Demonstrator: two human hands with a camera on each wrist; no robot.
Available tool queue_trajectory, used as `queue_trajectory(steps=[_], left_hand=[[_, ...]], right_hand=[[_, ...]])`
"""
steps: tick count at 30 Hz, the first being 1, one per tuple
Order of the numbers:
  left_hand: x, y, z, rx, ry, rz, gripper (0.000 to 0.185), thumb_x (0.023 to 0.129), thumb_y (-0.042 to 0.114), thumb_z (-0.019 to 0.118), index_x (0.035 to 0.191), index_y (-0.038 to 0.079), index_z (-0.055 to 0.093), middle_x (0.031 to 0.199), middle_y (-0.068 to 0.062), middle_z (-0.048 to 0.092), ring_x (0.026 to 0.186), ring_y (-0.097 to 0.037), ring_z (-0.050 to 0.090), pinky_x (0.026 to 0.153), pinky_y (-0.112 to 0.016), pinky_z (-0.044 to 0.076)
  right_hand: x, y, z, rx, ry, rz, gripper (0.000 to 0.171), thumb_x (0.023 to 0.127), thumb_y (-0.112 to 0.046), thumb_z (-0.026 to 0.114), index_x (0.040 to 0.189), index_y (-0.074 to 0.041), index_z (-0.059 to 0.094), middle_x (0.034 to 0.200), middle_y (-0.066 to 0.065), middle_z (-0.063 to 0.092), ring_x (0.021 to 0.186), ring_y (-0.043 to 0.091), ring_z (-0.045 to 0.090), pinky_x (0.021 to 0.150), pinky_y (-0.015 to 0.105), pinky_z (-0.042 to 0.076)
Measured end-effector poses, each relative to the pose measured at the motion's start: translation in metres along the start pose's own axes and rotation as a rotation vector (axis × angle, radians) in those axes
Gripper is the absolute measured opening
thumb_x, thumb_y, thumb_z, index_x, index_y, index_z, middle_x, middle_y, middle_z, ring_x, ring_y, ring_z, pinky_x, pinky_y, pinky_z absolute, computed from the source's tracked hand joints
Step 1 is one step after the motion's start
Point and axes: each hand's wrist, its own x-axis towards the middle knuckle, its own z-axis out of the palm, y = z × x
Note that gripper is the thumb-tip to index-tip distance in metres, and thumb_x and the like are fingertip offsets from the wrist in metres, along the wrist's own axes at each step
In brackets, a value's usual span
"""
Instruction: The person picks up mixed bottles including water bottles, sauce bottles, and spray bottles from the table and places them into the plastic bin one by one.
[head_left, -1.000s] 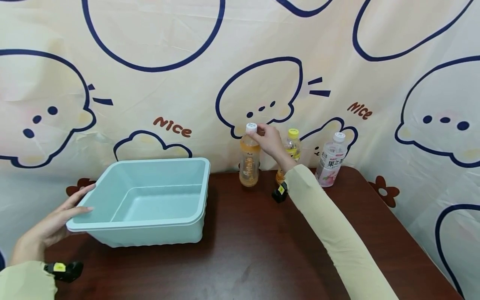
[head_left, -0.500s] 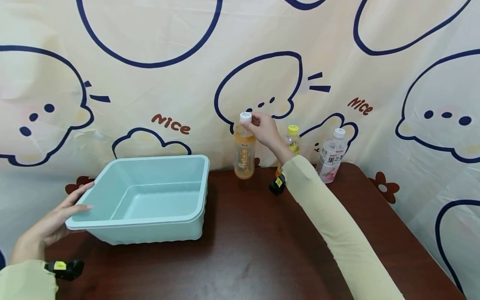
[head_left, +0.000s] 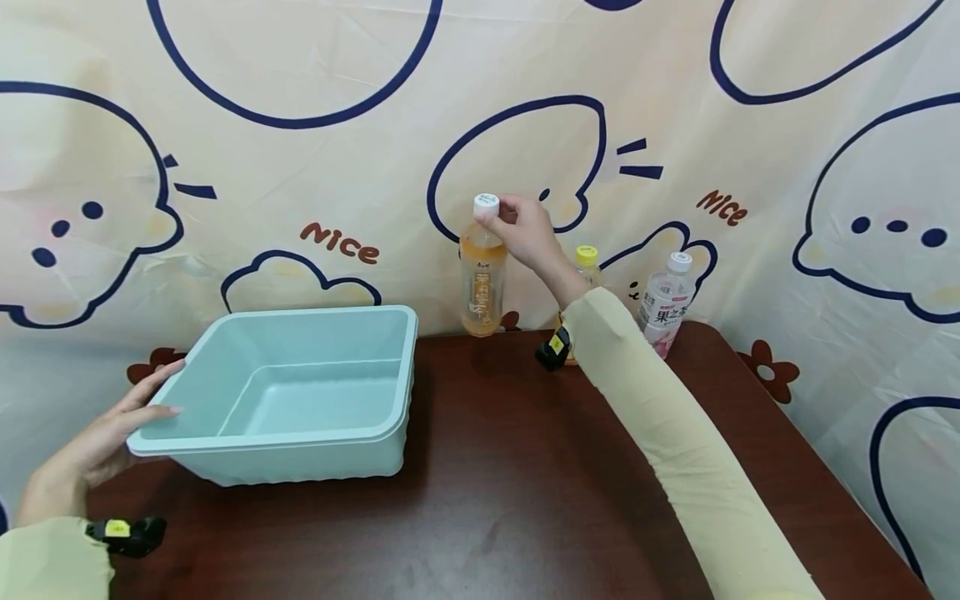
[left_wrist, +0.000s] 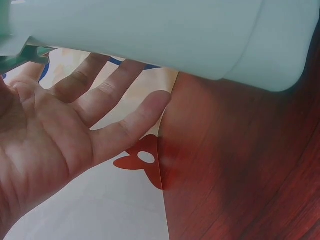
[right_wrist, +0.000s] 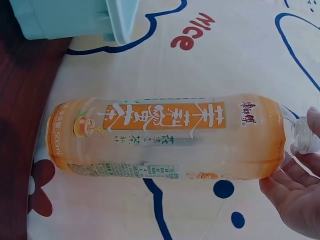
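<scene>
At the far left, the left hand (head_left: 112, 429) holds the corner of the blue tub (head_left: 300, 462): its thumb lies over the rim, while the left wrist view shows fingers extended below the tub's edge, spread apart and fairly straight. The tub stands on the dark bench (head_left: 480, 508), its open side up and its long side running left to right. Beyond its right end, farther back, hangs the orange tea bottle (head_left: 482, 287), nearly upright, its base apparently clear of the bench near the back edge. The right hand (head_left: 531, 233) has it from above and to the right; the grip pinches the bottle's top, thumb and fingers around the white cap (head_left: 486, 205) and neck, so the bottle's body lies straight below the grip. The right wrist view shows the tub off past the bottle's base end, not touching it. The relation that seems to matter most is this: the tub lies left of the bottle and closer to the person, with the left hand well away at its far corner, so the right is the nearer hand. Behind the right wrist, the yellow-capped bottle (head_left: 587, 257) is mostly hidden; rightmost stands the pink-labelled bottle (head_left: 666, 302).
</scene>
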Motion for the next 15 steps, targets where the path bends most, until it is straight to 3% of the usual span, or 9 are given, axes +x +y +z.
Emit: queue_trajectory(steps=[15], left_hand=[[-0.002,0.000,0.000,0.026,-0.003,0.011,0.061,0.097,0.010,0.036,0.141,0.047,0.014,0.115,0.014,0.027,0.068,-0.020,0.063,0.063,-0.035,0.053]], right_hand=[[0.008,-0.019,0.002,-0.003,0.004,0.017,0.040,0.089,-0.029,0.057,0.122,-0.006,0.056,0.117,0.007,0.058,0.101,0.015,0.054,0.086,0.026,0.046]])
